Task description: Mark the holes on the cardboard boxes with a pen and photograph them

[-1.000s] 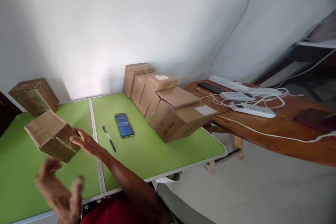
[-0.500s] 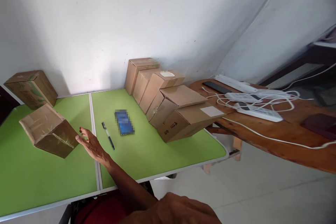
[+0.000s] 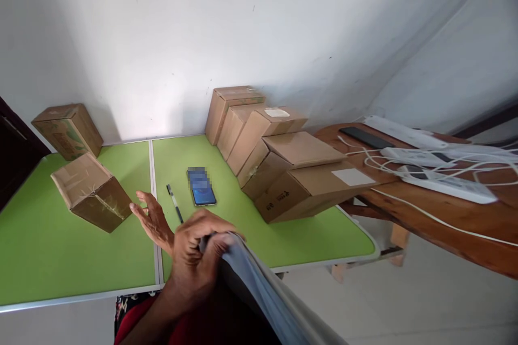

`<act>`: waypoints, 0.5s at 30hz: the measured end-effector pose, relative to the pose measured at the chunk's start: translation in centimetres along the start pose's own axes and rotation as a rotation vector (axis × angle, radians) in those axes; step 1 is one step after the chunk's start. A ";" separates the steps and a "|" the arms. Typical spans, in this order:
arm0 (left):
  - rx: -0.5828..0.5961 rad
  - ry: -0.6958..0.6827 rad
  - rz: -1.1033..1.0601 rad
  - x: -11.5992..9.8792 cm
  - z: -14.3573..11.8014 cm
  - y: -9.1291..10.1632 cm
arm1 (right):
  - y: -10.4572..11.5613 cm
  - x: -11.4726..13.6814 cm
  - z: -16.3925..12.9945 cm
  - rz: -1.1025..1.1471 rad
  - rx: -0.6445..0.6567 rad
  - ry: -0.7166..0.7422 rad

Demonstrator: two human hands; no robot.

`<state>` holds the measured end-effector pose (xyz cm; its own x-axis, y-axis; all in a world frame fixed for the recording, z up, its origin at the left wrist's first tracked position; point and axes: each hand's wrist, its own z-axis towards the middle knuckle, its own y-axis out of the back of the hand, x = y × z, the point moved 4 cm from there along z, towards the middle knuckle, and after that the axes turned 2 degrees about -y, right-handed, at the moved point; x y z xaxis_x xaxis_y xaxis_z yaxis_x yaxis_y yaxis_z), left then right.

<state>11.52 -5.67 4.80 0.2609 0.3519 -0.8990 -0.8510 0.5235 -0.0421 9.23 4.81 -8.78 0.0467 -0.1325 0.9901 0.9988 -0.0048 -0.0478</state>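
Observation:
My right hand [image 3: 150, 219] is open, palm turned left, just above the green table [image 3: 60, 259]. It sits a short gap to the right of a tilted cardboard box [image 3: 91, 191] and does not touch it. My left hand [image 3: 196, 248] is shut on grey fabric [image 3: 263, 291] that covers my right forearm, pinching its edge near the wrist. A black pen [image 3: 175, 204] and a blue phone [image 3: 201, 187] lie just beyond my hands.
A row of several cardboard boxes [image 3: 283, 156] leans along the table's right side. Another box [image 3: 68, 128] stands at the back left by the wall. A wooden table [image 3: 445, 210] on the right carries white power strips [image 3: 441, 183] and cables.
My left hand came up from the bottom edge and closed on the grey fabric at my right wrist. My right hand stays open beside the tilted box, now apart from it.

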 end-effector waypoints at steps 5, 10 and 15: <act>0.417 0.237 -0.185 1.8 -3.0 2.1 | 0.9 -0.3 1.1 0.047 -0.027 -0.043; -0.647 0.041 0.153 -0.3 -5.8 15.2 | 0.2 -0.4 1.9 0.035 0.025 -0.074; -1.282 -0.073 0.555 -1.7 -6.3 25.4 | -2.4 0.5 1.2 -0.010 0.168 -0.117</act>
<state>-13.45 2.17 2.52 -0.2543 0.3365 -0.9067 -0.6587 -0.7467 -0.0924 6.85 5.94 -7.98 0.0278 -0.0169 0.9995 0.9866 0.1614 -0.0247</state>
